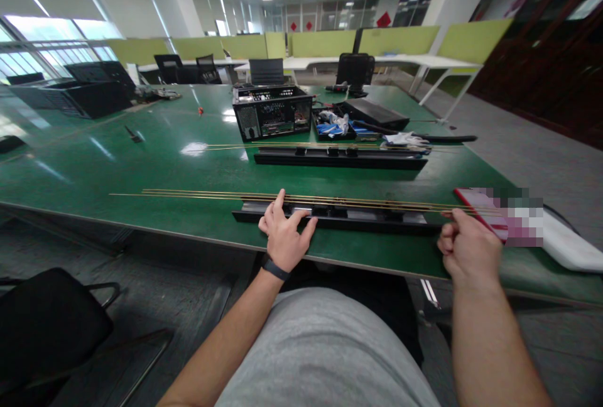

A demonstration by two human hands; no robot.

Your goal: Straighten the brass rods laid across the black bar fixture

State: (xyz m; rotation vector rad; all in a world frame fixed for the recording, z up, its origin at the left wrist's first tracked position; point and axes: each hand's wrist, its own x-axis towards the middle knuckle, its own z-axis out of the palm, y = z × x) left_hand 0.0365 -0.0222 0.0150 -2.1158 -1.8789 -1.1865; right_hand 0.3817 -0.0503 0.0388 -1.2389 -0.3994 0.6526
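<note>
Several long, thin golden rods (198, 194) lie along a long black channel-shaped bar (372, 225) near the table's front edge, their left ends reaching well past it. My left hand (287, 234), with a dark band at its wrist, rests at the bar's left part. Its fingers are spread, and the index finger reaches across the rods. Beyond the bar's right end, my right hand (471, 247) is closed, thumb and index finger pinched at a rod. Its other fingers are curled in. How many rods it grips I cannot tell.
Behind lies a second black bar (339, 159) with more rods. Further back are an opened computer case (273, 115), blue-and-white gloves (332, 123) and a flat black box (374, 113). A red-edged booklet (483, 212) and a white object (572, 244) lie right. A chair (51, 331) stands front left.
</note>
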